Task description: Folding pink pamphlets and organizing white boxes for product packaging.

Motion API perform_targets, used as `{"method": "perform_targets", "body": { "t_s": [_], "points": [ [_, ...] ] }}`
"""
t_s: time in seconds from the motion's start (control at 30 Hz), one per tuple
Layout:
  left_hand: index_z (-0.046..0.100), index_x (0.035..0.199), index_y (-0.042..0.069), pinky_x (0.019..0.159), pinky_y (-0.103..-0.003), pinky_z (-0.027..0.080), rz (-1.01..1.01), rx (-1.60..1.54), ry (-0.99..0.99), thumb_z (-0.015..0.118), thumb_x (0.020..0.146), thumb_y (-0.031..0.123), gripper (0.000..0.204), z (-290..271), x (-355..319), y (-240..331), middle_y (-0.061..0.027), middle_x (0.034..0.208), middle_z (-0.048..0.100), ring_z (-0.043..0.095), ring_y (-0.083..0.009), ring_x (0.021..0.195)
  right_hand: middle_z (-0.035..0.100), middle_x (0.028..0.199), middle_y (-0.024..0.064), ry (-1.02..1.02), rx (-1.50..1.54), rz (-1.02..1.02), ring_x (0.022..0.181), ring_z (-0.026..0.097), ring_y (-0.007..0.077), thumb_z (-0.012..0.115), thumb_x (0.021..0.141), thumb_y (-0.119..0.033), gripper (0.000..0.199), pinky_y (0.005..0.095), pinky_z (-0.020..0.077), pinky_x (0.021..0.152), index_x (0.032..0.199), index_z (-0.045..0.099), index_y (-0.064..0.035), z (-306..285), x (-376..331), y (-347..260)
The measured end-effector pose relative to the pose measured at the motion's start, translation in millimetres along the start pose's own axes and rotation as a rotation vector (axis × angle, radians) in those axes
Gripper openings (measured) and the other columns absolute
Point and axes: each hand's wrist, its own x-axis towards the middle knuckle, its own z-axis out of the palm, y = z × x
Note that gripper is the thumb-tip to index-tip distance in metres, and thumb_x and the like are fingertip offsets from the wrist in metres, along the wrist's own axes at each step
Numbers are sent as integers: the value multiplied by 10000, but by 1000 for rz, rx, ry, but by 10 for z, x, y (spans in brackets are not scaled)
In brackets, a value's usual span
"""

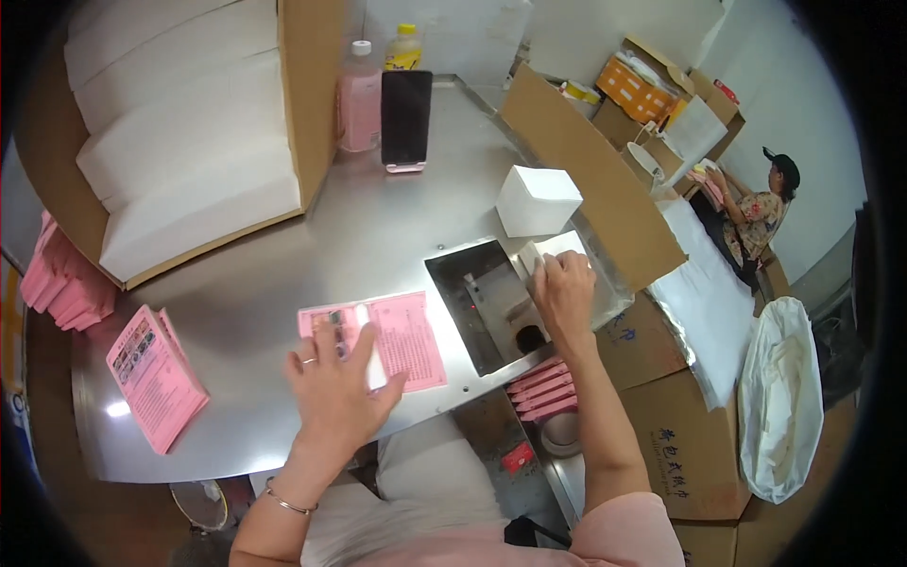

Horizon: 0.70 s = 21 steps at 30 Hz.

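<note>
A pink printed sheet (413,333) lies flat on the metal table in front of me. My left hand (333,383) rests over its left part with fingers spread, the thumb beside a narrow white folded tissue pack (371,352) lying across the sheet. To the right, past the rectangular opening (477,307) in the tabletop, my right hand (567,291) is closed on a small white tissue stack (546,249); its fingertips curl over the top. Just behind stands a white block of tissues (539,203), apart from my fingers.
A large carton (316,104) of white stacks stands back left. Pink packet stacks (156,383) lie at left. A phone (406,118) on a stand and bottles (360,99) are behind. A cardboard flap (595,170) borders the right. Another person (756,213) sits far right.
</note>
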Motion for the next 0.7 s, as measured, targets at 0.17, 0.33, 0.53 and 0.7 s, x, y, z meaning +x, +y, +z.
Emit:
{"method": "perform_targets", "body": {
  "t_s": [0.17,0.33,0.53,0.7],
  "points": [
    [654,1118,60,924,-516,369,78,-15,-92,774,750,380,503,-134,0,-50,-168,1152,547,502,-376,1067,611,947,133,-18,113,76,940,583,329,648,852,-70,196,450,463,823,1034,715,-38,21,-30,126],
    [663,1151,43,772,-495,454,156,-281,-186,755,769,324,483,-56,-156,151,-178,1126,574,543,-348,1011,640,1216,183,75,265,48,1102,611,377,585,856,-14,416,462,481,953,1265,646,-69,-113,-71,89],
    [480,1437,76,799,-448,403,124,-299,-211,774,705,251,808,-274,-35,-76,-161,1036,533,529,-356,942,589,1161,174,-80,629,-758,1228,517,418,656,874,-213,422,648,344,1092,1249,604,-26,-767,-899,-1419],
    [421,1498,70,751,-425,421,135,-410,-131,762,731,188,847,-183,-22,211,-163,977,541,542,-333,898,611,1112,174,-244,460,-455,1105,558,412,644,861,-167,426,657,327,1090,1253,573,-17,-11,-302,-1458]
  ]
}}
